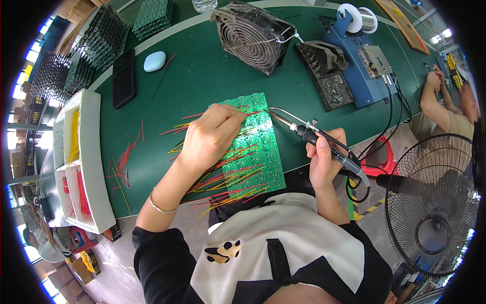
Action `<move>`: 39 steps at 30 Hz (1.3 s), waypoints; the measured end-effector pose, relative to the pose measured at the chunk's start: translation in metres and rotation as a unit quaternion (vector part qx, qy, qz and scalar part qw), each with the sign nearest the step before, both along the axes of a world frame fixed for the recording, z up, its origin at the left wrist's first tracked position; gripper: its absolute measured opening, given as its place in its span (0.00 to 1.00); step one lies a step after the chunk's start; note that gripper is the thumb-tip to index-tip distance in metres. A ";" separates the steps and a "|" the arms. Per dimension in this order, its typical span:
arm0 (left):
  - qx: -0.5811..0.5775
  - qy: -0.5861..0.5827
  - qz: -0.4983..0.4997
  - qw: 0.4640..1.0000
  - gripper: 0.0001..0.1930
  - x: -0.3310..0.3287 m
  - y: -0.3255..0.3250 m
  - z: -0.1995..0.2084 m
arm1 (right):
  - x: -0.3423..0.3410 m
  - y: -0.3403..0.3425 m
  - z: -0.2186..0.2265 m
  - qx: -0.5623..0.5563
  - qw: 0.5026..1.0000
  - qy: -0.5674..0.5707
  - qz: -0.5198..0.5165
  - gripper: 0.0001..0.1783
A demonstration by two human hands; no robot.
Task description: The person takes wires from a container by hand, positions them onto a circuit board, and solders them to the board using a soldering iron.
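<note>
A green circuit board panel (pixel 276 169) lies on the table before me, with rows of red, yellow and black wires (pixel 238 180) sticking out over its left side. My left hand (pixel 215 133) rests above the panel's upper left part. Its fingers are pinched on a thin red wire (pixel 255 113) that points right along the board. My right hand (pixel 325 158) is closed around a soldering iron (pixel 308 134) with a curved solder feed tube (pixel 288 111). The iron's tip is at the board's upper right, close to the wire's end; whether they touch is too small to tell.
Left stands a white foam box (pixel 96 167) of wires; loose red wires (pixel 124 159) lie beside it. Behind are a phone (pixel 124 78), a pale blue case (pixel 154 61) and a dusty fan (pixel 253 38). Right are a blue solder feeder (pixel 354 61), cables, a black fan (pixel 433 213) and another person (pixel 445 109).
</note>
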State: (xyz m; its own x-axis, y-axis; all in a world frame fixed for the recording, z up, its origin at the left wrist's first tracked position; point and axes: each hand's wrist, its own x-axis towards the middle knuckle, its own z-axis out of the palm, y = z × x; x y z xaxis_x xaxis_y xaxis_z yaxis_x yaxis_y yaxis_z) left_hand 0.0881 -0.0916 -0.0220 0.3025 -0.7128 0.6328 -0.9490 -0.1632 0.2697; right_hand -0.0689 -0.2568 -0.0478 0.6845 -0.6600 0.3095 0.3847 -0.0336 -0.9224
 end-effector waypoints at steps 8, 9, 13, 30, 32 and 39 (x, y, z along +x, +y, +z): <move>0.001 0.017 0.015 1.000 0.08 -0.002 0.002 0.001 | 0.002 0.002 0.002 -0.005 1.000 0.008 -0.003 0.09; 0.018 0.022 0.017 0.999 0.10 -0.002 0.003 0.002 | 0.002 0.002 0.002 -0.005 1.000 0.009 -0.002 0.09; 0.030 0.040 0.022 0.999 0.11 -0.002 0.004 0.002 | 0.002 0.002 0.002 -0.013 1.000 0.017 -0.002 0.09; 0.035 0.029 0.023 0.999 0.11 -0.003 0.005 0.000 | 0.001 0.002 0.004 0.001 1.000 0.007 0.003 0.09; 0.037 0.031 0.025 0.999 0.11 -0.003 0.005 0.000 | 0.002 0.003 0.006 0.003 1.000 0.015 -0.007 0.09; 0.025 0.035 0.023 0.999 0.11 -0.003 0.004 -0.001 | 0.002 0.003 0.006 -0.015 0.999 0.043 -0.008 0.09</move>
State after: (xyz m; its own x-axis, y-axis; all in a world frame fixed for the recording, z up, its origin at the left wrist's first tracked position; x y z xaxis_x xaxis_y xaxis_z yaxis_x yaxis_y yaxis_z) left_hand 0.0853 -0.0871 -0.0229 0.3781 -0.7271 0.5730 -0.9191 -0.2208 0.3262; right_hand -0.0668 -0.2538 -0.0421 0.6987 -0.6627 0.2696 0.3024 -0.0680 -0.9508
